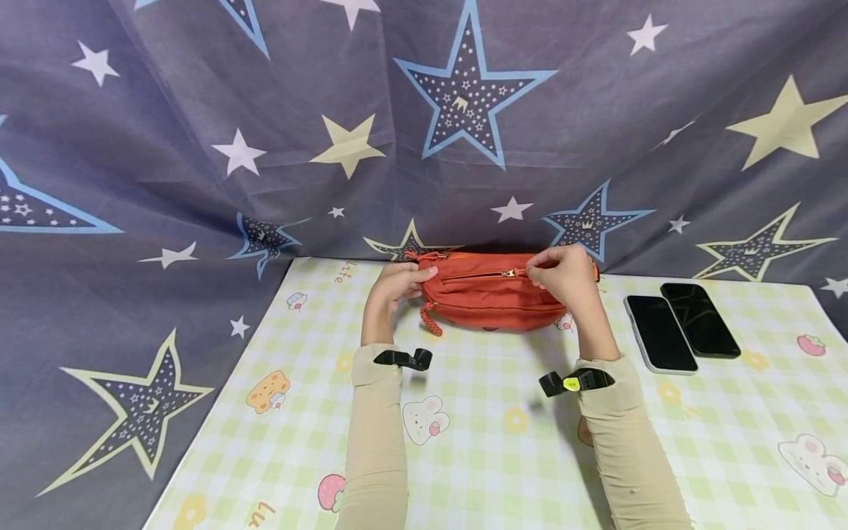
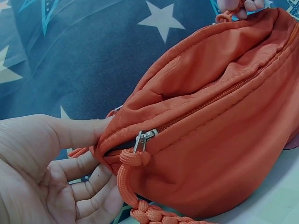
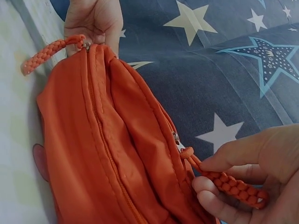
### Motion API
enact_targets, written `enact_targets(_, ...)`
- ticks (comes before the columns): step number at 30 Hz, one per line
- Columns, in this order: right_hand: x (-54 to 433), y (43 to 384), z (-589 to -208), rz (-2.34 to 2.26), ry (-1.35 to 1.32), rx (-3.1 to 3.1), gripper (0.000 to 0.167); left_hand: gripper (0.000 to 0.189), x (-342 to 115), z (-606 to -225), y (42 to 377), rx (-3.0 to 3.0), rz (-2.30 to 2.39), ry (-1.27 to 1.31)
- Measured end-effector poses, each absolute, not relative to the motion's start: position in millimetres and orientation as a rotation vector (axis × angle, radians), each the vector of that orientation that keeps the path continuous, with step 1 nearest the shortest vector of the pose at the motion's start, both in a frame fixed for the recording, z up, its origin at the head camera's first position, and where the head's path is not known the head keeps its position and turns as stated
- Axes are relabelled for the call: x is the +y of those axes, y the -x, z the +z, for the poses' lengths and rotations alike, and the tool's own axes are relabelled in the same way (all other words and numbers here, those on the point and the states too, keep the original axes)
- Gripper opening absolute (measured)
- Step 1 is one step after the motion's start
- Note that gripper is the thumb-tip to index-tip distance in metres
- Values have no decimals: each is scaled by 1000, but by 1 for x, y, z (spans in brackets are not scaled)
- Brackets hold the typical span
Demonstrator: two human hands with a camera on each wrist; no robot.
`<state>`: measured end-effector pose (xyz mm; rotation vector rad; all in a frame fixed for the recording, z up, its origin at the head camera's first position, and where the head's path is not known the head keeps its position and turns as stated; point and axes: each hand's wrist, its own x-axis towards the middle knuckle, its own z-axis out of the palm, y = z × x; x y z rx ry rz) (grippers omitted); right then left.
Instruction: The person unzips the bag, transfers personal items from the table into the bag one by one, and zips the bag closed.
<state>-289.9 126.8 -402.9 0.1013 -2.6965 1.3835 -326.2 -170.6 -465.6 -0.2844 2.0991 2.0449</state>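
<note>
An orange-red zippered bag (image 1: pixel 493 313) rests at the back of the table. My left hand (image 1: pixel 396 285) pinches its left end, with the thumb on the near side and the fingers behind and below, as the left wrist view shows. Between thumb and fingers, my right hand (image 1: pixel 568 276) grips the braided cord pull (image 3: pixel 236 185) of the upper zipper, whose metal slider (image 1: pixel 509 273) sits right of the bag's middle. Another braided pull (image 2: pixel 156 214) dangles from the front zipper's slider (image 2: pixel 148 135), close to my left hand.
Two dark-screened phones, one with a pale edge (image 1: pixel 660 335) and one black (image 1: pixel 701 320), lie side by side right of the bag. A checked cloth (image 1: pixel 477 471) covers the table. Directly behind it hangs a star-patterned curtain (image 1: pixel 298 199).
</note>
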Motion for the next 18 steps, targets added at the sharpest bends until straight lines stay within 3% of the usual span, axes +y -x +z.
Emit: enact_targets(18,143,292,-403,1394,-35,-2653,13,46,-172,-465,325,2104,2037,258)
